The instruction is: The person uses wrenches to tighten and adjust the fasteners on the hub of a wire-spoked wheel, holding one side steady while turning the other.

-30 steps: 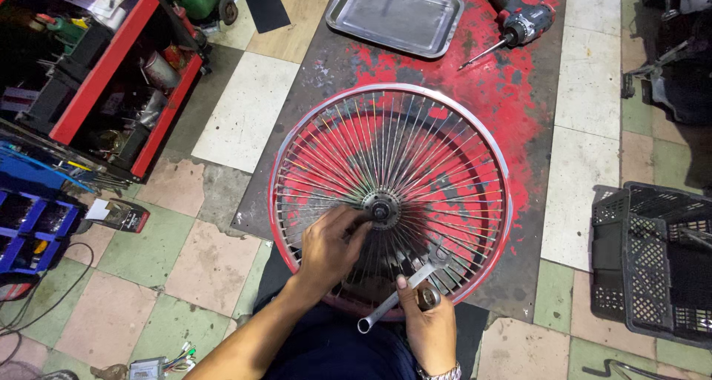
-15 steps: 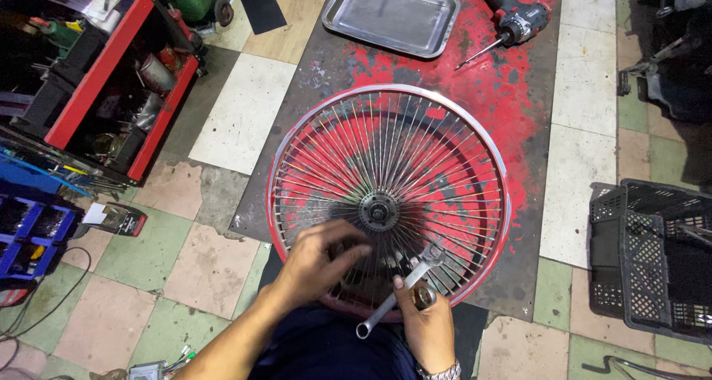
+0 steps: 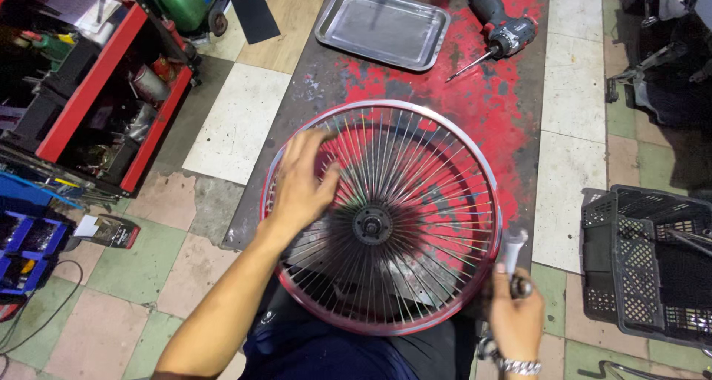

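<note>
Two hands shifted: left hand (image 3: 300, 183) off hub (image 3: 371, 225) to wheel's (image 3: 475, 165) ten o'clock, fingers spread on spokes; right hand (image 3: 515, 321) clamped on tool (image 3: 512, 248) at four o'clock.

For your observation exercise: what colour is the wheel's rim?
The rim is red with a silvery edge, seen in the head view.

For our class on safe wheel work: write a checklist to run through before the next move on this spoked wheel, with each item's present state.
1. Left hand flat on the spokes of the wheel: ok.
2. Right hand has a firm grip on the metal tool: ok.
3. Hub unobstructed: ok.
4. Drill and tray apart from the rim: ok.
5. Wheel steadily supported underneath: cannot tell.
</note>
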